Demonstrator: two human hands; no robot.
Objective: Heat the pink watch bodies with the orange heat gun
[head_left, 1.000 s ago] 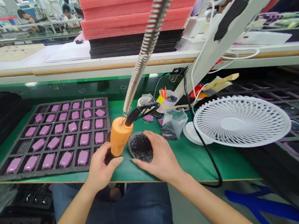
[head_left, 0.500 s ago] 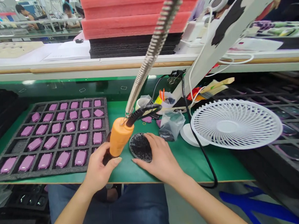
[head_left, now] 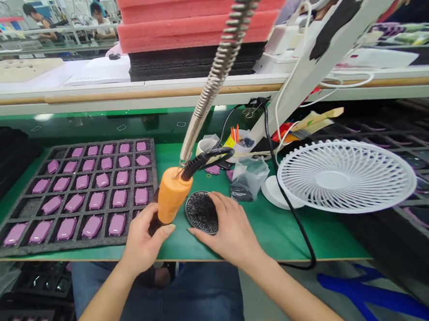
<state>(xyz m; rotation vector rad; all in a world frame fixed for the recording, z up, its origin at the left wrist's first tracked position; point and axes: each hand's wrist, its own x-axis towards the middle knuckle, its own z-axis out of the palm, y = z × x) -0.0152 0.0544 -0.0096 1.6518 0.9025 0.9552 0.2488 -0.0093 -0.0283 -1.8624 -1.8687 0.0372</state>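
An orange electric screwdriver (head_left: 173, 194) with a black cable hangs from a metal spring (head_left: 218, 66) over the green bench. My left hand (head_left: 143, 237) curls at the tool's lower end, thumb in front. Its other fingertips are partly hidden behind the orange body. Something dark shows between those fingers, too covered to make out. With fingers and thumb around its right side, my right hand (head_left: 233, 227) grips a round black dish (head_left: 202, 212) speckled with white, lying on the bench. To the left, a dark foam tray (head_left: 98, 241) holds several purple watch-like cases (head_left: 97, 200).
A white fan (head_left: 346, 177) stands at the right with a black cable (head_left: 294, 213) hanging beside it. Behind the dish lie a clear plastic bag (head_left: 250, 175) and a cup (head_left: 240, 142). A slanted white post (head_left: 310, 67) rises there. Red foam (head_left: 198, 16) is stacked on the shelf.
The view has shifted slightly, so the bench and fan sit a little farther right. Both hands keep almost the same position and grip.
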